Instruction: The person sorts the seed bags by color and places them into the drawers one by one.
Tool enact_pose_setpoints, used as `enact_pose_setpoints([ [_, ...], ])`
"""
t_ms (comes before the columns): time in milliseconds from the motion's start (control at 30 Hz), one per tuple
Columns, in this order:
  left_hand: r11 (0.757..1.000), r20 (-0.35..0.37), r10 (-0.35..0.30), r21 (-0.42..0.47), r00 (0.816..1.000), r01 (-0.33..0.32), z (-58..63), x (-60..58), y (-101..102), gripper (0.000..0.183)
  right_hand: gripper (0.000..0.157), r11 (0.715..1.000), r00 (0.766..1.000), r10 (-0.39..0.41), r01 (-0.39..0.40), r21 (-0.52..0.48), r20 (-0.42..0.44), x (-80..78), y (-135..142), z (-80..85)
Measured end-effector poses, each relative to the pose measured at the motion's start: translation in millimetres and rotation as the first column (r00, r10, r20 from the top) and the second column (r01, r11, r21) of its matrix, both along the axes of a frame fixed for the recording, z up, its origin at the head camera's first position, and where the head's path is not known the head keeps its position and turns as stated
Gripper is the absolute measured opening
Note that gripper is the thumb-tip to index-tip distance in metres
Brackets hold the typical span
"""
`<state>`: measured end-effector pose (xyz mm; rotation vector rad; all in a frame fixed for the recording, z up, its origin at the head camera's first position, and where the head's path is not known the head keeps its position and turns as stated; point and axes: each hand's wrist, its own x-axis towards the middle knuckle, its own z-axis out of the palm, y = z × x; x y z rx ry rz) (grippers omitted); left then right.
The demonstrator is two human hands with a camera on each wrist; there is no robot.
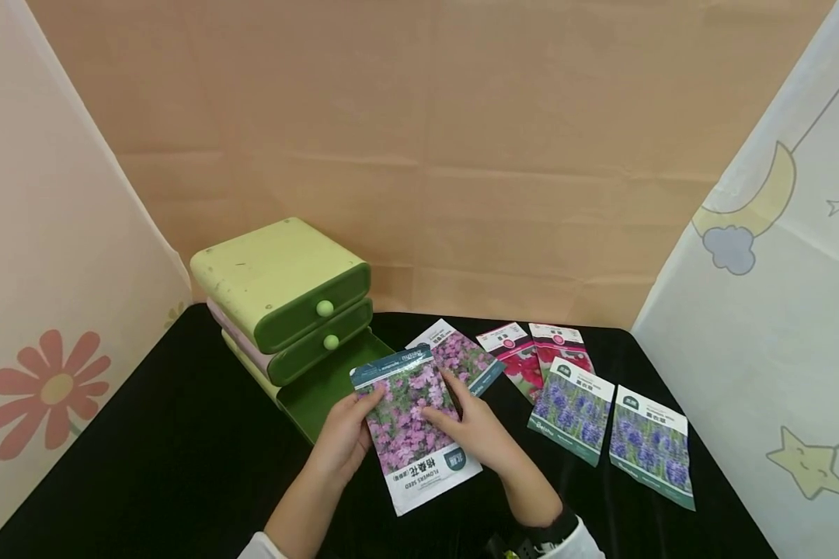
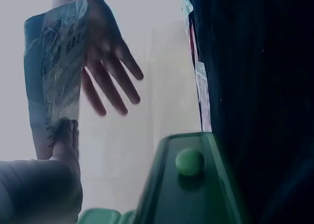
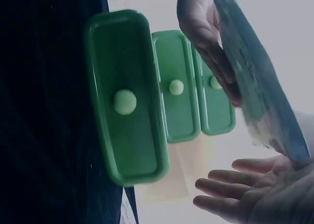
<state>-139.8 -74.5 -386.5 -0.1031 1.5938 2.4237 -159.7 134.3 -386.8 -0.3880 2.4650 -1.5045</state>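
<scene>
My left hand (image 1: 346, 439) pinches the left edge of a pink flower seed packet (image 1: 412, 411), thumb on its printed front and fingers behind. At the packet's right edge is my right hand (image 1: 485, 435), its thumb lying on the front. The right wrist view shows that hand's fingers (image 3: 228, 187) straight and spread beside the packet. The packet is held up, its white end toward me. Behind it, partly covered, a second pink flower seed packet (image 1: 461, 357) lies on the black tabletop.
On the left stands a green drawer box (image 1: 280, 272) with its bottom drawer (image 1: 335, 380) pulled out. To the right lie two red flower packets (image 1: 520, 365) and two purple flower packets (image 1: 650, 442). Printed sheets and a tan backdrop (image 1: 426, 155) surround the black table (image 1: 182, 450).
</scene>
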Motion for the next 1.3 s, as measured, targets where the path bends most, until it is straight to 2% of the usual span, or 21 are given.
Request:
enact_pose_setpoints([
  [100,0.995,0.047,0.027,0.099,0.999,-0.032,0.8,-6.1,-8.4,0.043,0.076,0.999,0.999,-0.003,0.005,0.046,-0.044,-7.3,3.5,1.0],
  [233,0.98,0.097,0.066,0.181,0.993,-0.083,-0.1,-14.5,-20.0,0.036,0.078,0.989,0.995,-0.001,0.016,0.145,-0.097,-24.3,10.9,6.5],
  [467,0.947,0.185,0.059,0.302,0.981,-0.114,-9.2,-21.0,-33.0,0.019,0.084,0.956,0.985,0.039,0.012,0.294,-0.165,-75.4,23.6,17.7],
  [667,0.915,0.267,0.085,0.36,0.96,-0.181,-19.3,-24.5,-43.8,0.015,0.091,0.896,0.973,0.079,0.026,0.443,-0.217,-118.4,24.2,9.4],
  [800,0.9,0.298,0.078,0.39,0.951,-0.196,-23.1,-28.8,-50.4,0.016,0.095,0.855,0.977,0.095,0.017,0.518,-0.189,-142.5,21.1,-0.7],
  [900,0.896,0.31,0.068,0.399,0.948,-0.195,-24.1,-32.1,-54.6,0.017,0.095,0.843,0.984,0.098,-0.004,0.539,-0.146,-156.9,18.9,-9.3],
  [1067,0.879,0.327,0.066,0.428,0.943,-0.21,-29.7,-41.0,-59.9,0.018,0.097,0.835,0.992,0.084,-0.019,0.55,-0.093,-173.7,20.9,-25.6],
  [1200,0.857,0.361,0.091,0.446,0.928,-0.258,-36.2,-50.6,-60.9,0.02,0.1,0.83,0.997,0.058,-0.022,0.558,-0.048,-181.2,26.3,-36.7],
  [1300,0.839,0.388,0.108,0.458,0.915,-0.293,-37.7,-57.1,-59.7,0.034,0.101,0.825,0.999,0.042,-0.027,0.564,-0.014,-184.7,29.7,-42.2],
])
